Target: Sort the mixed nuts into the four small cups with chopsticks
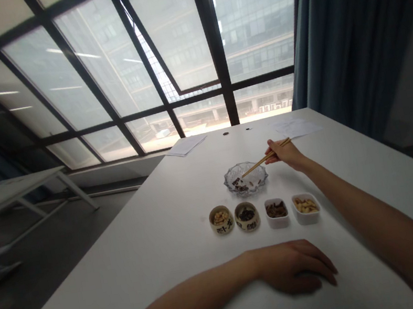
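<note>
My right hand (283, 154) holds a pair of wooden chopsticks (258, 163), whose tips reach down into a clear glass bowl (264, 179) with dark and brown pieces in it. Nearer to me stand two round cream containers with black characters, one (223, 229) with pale pieces, the other (249, 226) with dark ones. To their right are two white square dishes, one (279, 222) with brown strips, one (308, 218) with yellowish pieces. My left hand (294, 267) lies palm down on the table in front of the dishes, fingers loosely spread, holding nothing.
The white table (157, 237) carries paper sheets (186, 146) at the far left and more papers (297, 126) at the far right. A small dark disc (226, 133) lies between them. Another table (8, 189) stands at the left, with windows and a blue curtain (343, 45) behind.
</note>
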A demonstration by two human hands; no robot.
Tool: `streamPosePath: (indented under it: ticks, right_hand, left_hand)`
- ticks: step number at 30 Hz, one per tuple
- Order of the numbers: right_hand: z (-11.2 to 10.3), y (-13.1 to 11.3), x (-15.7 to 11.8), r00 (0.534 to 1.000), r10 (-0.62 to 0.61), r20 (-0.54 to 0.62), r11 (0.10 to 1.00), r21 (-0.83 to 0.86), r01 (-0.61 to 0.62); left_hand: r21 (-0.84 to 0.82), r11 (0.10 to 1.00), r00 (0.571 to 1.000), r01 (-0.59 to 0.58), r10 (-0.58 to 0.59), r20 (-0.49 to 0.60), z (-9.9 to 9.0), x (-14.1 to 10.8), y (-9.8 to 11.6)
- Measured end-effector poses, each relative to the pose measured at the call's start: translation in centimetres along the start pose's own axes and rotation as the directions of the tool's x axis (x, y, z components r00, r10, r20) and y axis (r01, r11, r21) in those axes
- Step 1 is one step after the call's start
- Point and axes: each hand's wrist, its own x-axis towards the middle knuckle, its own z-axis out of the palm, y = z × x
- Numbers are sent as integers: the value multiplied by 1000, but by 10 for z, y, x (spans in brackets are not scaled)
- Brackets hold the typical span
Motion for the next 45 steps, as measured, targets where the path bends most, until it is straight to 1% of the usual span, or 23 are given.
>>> streamPosePath:
  ticks: [5, 9, 16, 23, 27, 37, 45]
  right_hand:
    - [7, 9, -2, 1000, 2, 30, 998, -59, 0]
    - [9, 13, -2, 999, 18, 35, 999, -47, -16]
    - [10, 16, -3, 998, 37, 45, 999, -30, -36]
    - [12, 18, -4, 999, 54, 6, 998, 15, -54]
    - [12, 21, -4, 999, 35, -34, 999, 1, -35]
    - [12, 23, -3, 996, 32, -84, 999, 1, -32]
    - [5, 23, 4, 986, 80, -146, 995, 75, -70]
  left_hand:
    - [2, 1000, 1000, 12, -12, -14, 0, 1, 1]
    - [-11, 1000, 1000, 27, -27, -9, -1, 1, 2]
    - [-9, 1000, 1000, -7, 7, -15, 0, 1, -1]
    - [-19, 1000, 1000, 19, -19, -1, 0, 1, -1]
    - [-14, 1000, 1000, 21, -21, 0, 0, 2, 0]
    - [-2, 1000, 1000, 29, -29, 1, 0, 1, 1]
    - [1, 1000, 1000, 2, -2, -8, 1, 0, -1]
